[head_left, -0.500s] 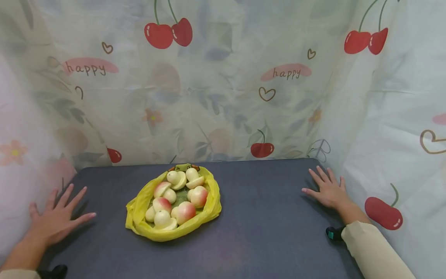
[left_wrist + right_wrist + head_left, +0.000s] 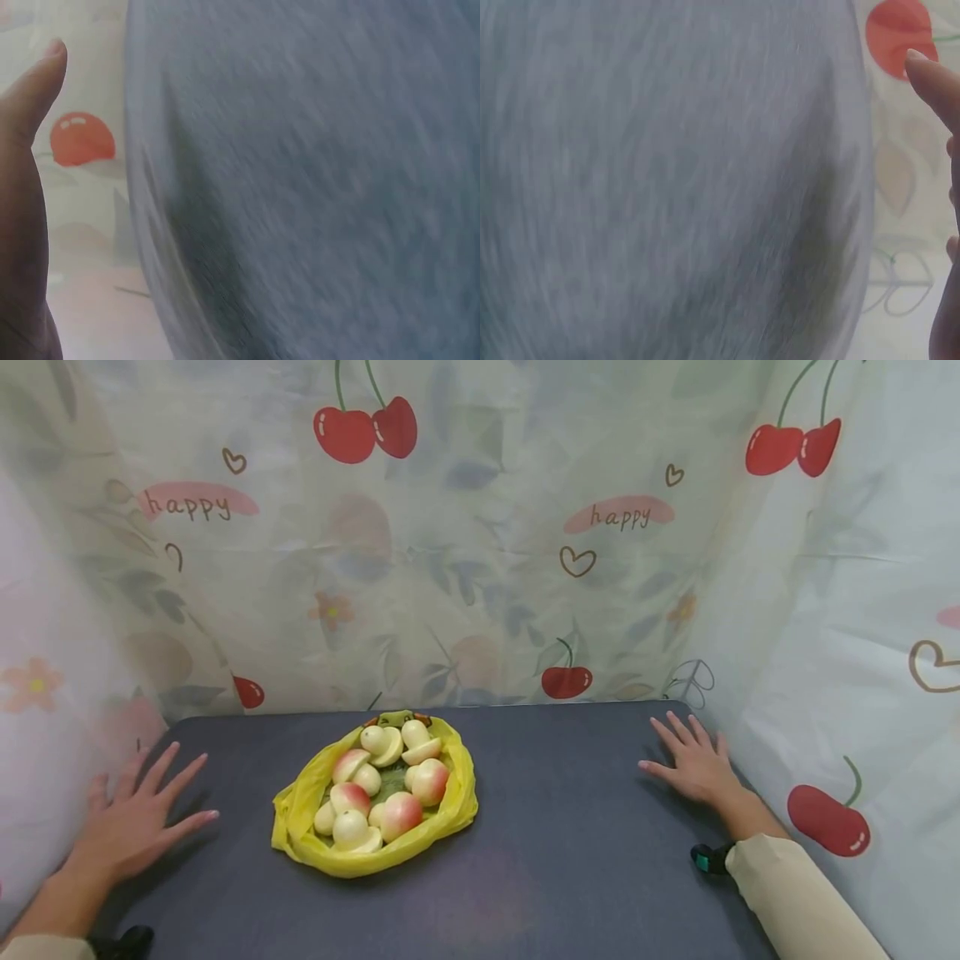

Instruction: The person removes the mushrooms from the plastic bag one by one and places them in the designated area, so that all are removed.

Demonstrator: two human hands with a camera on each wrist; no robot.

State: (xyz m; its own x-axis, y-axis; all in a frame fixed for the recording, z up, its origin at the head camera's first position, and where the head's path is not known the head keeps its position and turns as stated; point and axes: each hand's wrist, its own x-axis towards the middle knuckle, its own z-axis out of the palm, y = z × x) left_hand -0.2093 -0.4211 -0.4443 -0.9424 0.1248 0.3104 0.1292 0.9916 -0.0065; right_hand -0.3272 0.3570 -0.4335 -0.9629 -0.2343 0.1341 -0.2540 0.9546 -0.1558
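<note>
While the yellow bag (image 2: pixel 298 814) stays, hands (image 2: pixel 135 827) (image 2: pixel 696 767) nearer, outspread

The surface (image 2: pixel 570 835) loses its near edge in the head view and blurs in both wrist views, which crop the left hand (image 2: pixel 131 833) and right hand (image 2: pixel 697 768). Fruit (image 2: pixel 431 782) partly hides the yellow bag (image 2: pixel 450 828).

Left of centre, we saw a round yellow plastic bag (image 2: pixel 352 863) of rounded cream-and-pink pieces (image 2: pixel 402 814) on a dark blue-grey table (image 2: pixel 577 827). A bare left hand (image 2: pixel 129 827) spread at lower left, a bare right hand (image 2: pixel 697 770) at right; pale cherry-printed sheeting (image 2: pixel 465 535) filled the top.
</note>
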